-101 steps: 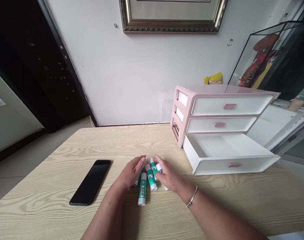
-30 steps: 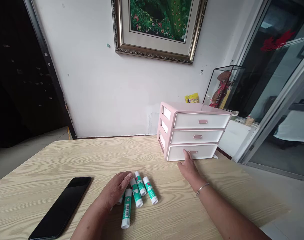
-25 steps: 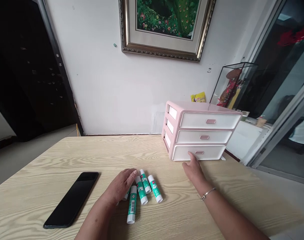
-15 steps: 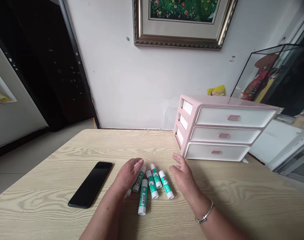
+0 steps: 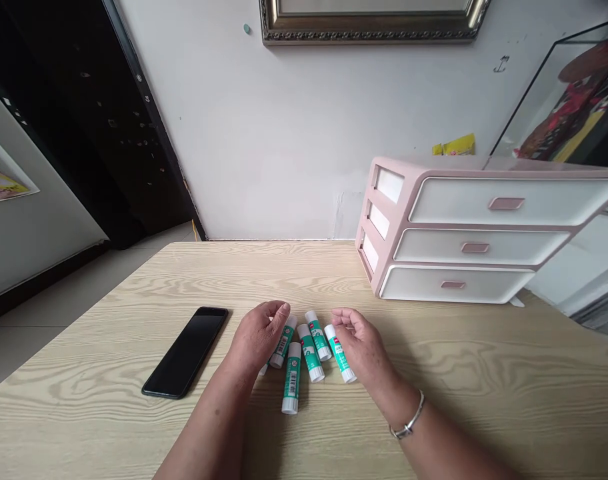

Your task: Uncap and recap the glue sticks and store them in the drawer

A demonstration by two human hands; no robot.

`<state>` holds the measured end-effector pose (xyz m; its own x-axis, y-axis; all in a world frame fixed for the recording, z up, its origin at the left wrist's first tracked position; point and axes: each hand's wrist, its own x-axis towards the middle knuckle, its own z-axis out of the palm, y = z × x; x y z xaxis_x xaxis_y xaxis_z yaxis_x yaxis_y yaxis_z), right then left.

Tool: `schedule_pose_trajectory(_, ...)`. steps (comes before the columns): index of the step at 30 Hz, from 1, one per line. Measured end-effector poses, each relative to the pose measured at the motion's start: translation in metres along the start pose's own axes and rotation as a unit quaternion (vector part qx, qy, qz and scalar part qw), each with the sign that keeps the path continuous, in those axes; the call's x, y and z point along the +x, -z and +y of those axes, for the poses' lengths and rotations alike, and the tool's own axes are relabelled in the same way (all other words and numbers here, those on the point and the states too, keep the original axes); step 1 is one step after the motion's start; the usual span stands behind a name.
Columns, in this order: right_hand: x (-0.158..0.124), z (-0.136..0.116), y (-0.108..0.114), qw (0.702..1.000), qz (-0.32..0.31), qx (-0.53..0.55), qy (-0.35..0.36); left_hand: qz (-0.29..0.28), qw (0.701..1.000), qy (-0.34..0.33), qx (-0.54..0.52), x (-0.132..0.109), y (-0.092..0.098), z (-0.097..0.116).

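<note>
Several green-and-white glue sticks [image 5: 311,353] lie in a loose cluster on the wooden table [image 5: 484,373]. My left hand [image 5: 257,337] rests on the left side of the cluster, its fingers bent loosely over one stick. My right hand [image 5: 359,343] sits against the rightmost glue stick [image 5: 340,353], fingers slightly curled and gripping nothing. A pink three-drawer unit [image 5: 384,220] with white drawers stands at the right rear of the table, all three drawers pushed in.
A black phone [image 5: 187,350] lies face up to the left of my left hand. A glass display case [image 5: 559,100] stands behind the drawer unit. A framed picture [image 5: 374,27] hangs on the white wall. A dark doorway is at the left.
The bottom drawer, open 3.4 s ago, is now shut. My right hand came back from the drawer front to the glue sticks. My left hand stayed on them.
</note>
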<state>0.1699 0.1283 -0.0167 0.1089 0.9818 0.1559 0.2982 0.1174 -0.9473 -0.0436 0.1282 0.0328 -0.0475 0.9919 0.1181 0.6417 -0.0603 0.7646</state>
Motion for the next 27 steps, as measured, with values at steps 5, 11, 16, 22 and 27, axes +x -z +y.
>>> schedule_pose_trajectory(5, -0.001, -0.003, 0.001, 1.0, -0.002, -0.006, 0.004, 0.015, 0.998, 0.039, 0.042, -0.003, 0.006, 0.005)
schedule_pose_trajectory(11, 0.001, -0.001, 0.004, 1.0, -0.004, -0.007, 0.014, -0.01, 0.982, 0.096, 0.16, 0.001, 0.014, -0.005)
schedule_pose_trajectory(16, 0.002, -0.003, 0.007, 0.999, 0.001, -0.026, 0.021, -0.043, 0.976, 0.102, 0.187, 0.002, 0.018, -0.018)
schedule_pose_trajectory(22, 0.002, -0.005, 0.007, 0.999, 0.006, -0.026, 0.036, -0.082, 0.973, 0.094, 0.194, -0.002, 0.019, -0.023)
schedule_pose_trajectory(27, 0.002, -0.005, 0.007, 0.999, 0.001, -0.03, 0.026, -0.094, 0.973, 0.088, 0.193, -0.003, 0.016, -0.024)
